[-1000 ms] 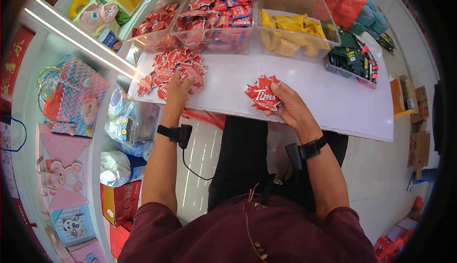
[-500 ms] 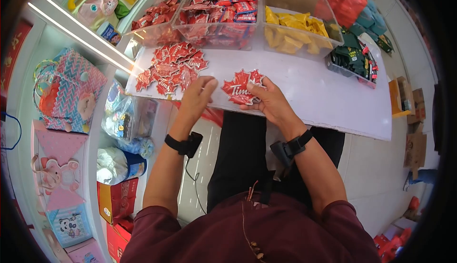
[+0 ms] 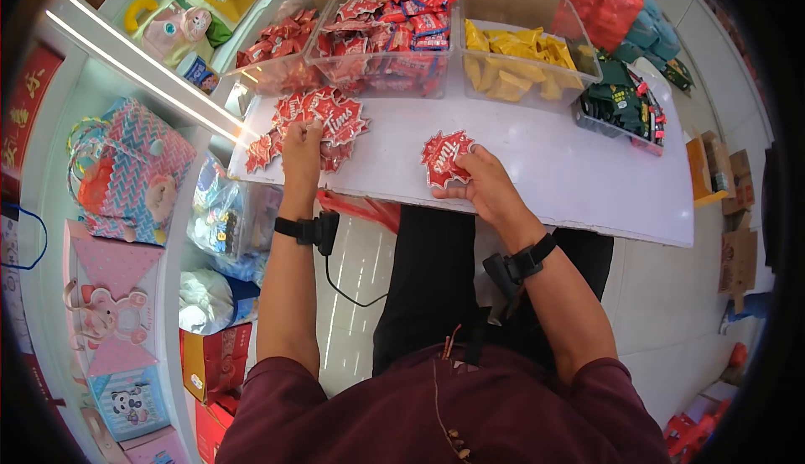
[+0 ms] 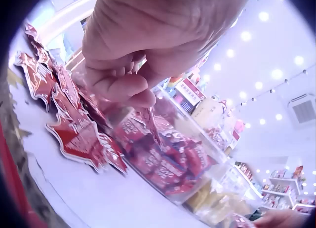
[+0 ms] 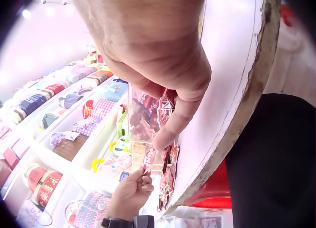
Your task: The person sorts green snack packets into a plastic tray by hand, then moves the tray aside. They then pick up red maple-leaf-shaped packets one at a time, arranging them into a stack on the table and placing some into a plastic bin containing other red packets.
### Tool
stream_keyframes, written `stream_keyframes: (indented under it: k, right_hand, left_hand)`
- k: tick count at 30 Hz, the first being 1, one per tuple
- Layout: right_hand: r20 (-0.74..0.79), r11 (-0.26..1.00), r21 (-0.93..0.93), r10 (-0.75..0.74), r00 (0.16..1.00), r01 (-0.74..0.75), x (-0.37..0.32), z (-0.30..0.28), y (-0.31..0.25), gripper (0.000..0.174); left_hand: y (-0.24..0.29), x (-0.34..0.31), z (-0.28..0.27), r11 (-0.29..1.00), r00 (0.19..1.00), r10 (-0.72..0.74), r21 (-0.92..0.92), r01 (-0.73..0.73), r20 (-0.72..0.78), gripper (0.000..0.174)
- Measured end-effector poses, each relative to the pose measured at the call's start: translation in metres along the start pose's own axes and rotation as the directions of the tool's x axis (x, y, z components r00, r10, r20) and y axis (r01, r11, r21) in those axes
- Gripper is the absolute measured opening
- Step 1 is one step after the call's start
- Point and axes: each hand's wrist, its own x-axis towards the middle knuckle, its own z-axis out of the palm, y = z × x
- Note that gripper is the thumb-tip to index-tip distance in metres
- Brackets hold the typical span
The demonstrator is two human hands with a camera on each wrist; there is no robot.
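Observation:
In the head view my left hand (image 3: 302, 153) is over a pile of red maple-leaf-shaped packets (image 3: 262, 153) at the table's left. Its thumb and fingers pinch one leaf packet (image 3: 341, 122) marked "Tims", lifted on edge; the left wrist view shows the pinched packet (image 4: 152, 125) nearly edge-on below the fingertips. Near the front edge, my right hand (image 3: 493, 189) grips red leaf packets (image 3: 444, 159) between thumb and fingers, the top one with its lettering turned sideways. How many lie under it is hidden.
Behind the pile stand clear bins of red packets (image 3: 381, 65) and yellow packets (image 3: 528, 53). A smaller tray of dark green packets (image 3: 619, 99) sits at the right. Shelves with gift bags (image 3: 138, 170) flank the table's left side.
My left hand swung right toward the right hand, then returned to the pile and now pinches a leaf packet. The right hand shifted left, then slightly back; its packets now lie turned.

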Motion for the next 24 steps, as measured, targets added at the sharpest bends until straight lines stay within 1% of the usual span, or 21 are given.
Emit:
stream_keyframes:
  k: [1,4,5,6,8,10,11,12,13,14,15,17,20,23,24]
  right_hand:
    - [0.0,1.0,-0.013,0.014,1.0,-0.014,-0.001,0.001,0.0,0.025]
    - [0.014,0.997,-0.067,0.042,0.999,-0.041,-0.001,0.002,0.001,0.027]
    - [0.02,0.995,-0.086,0.05,0.999,-0.048,-0.001,0.002,0.002,0.027]
    - [0.03,0.995,-0.089,0.045,0.999,-0.042,-0.001,0.003,0.001,0.028]
    - [0.044,0.995,-0.095,0.036,0.998,-0.031,-0.003,0.006,0.0,0.03]
    - [0.046,0.994,-0.107,0.022,0.999,-0.017,0.0,0.005,0.003,0.027]
    - [0.051,0.993,-0.115,0.016,0.999,-0.01,0.001,0.004,0.004,0.026]
    - [0.043,0.992,-0.126,0.018,0.999,-0.012,0.001,0.005,0.004,0.026]
    - [0.04,0.991,-0.135,0.021,0.999,-0.016,0.001,0.007,0.005,0.025]
    - [0.038,0.99,-0.143,0.024,0.999,-0.018,0.001,0.01,0.006,0.025]
    - [0.053,0.987,-0.157,0.033,0.998,-0.024,0.003,0.011,0.007,0.025]
    - [0.079,0.982,-0.184,0.047,0.996,-0.032,0.004,0.01,0.011,0.026]
    - [0.063,0.98,-0.193,0.064,0.996,-0.051,0.003,0.012,0.013,0.031]
    - [0.013,0.987,-0.155,0.04,0.999,-0.038,0.002,0.009,0.014,0.033]
    - [0.015,0.985,-0.165,0.046,0.999,-0.042,0.002,0.008,0.013,0.034]
  left_hand:
    - [-0.005,0.009,-0.004,0.999,0.999,0.008,0.042,-0.007,-0.033,0.028]
    - [-0.023,0.028,-0.006,0.981,0.987,0.118,0.166,-0.099,-0.106,0.036]
    - [-0.038,0.038,-0.009,0.937,0.957,0.254,0.28,-0.207,-0.143,0.037]
    - [-0.043,0.043,-0.009,0.868,0.907,0.389,0.394,-0.302,-0.161,0.038]
    - [-0.06,0.046,-0.007,0.849,0.899,0.424,0.396,-0.351,-0.113,0.039]
    - [-0.008,-0.006,0.014,0.956,0.972,0.233,0.18,-0.232,0.016,0.039]
    - [0.004,-0.023,0.022,0.982,0.983,0.129,0.123,-0.146,0.132,0.039]
    - [0.014,-0.038,0.031,0.996,0.969,0.031,0.078,-0.051,0.246,0.04]
    - [0.025,-0.055,0.04,0.998,0.942,-0.028,0.062,0.007,0.334,0.04]
    - [0.027,-0.064,0.048,0.997,0.903,-0.055,0.08,0.023,0.426,0.046]
    - [0.029,-0.074,0.057,0.998,0.889,-0.061,0.04,0.048,0.453,0.041]
    - [0.025,-0.083,0.071,0.998,0.873,-0.026,-0.039,0.052,0.486,0.031]
    - [0.008,-0.078,0.074,0.995,0.875,-0.052,-0.046,0.085,0.481,0.022]
    - [0.002,-0.068,0.063,0.992,0.914,-0.048,-0.087,0.09,0.404,0.023]
    - [0.004,-0.062,0.057,0.993,0.945,-0.029,-0.099,0.064,0.324,0.023]
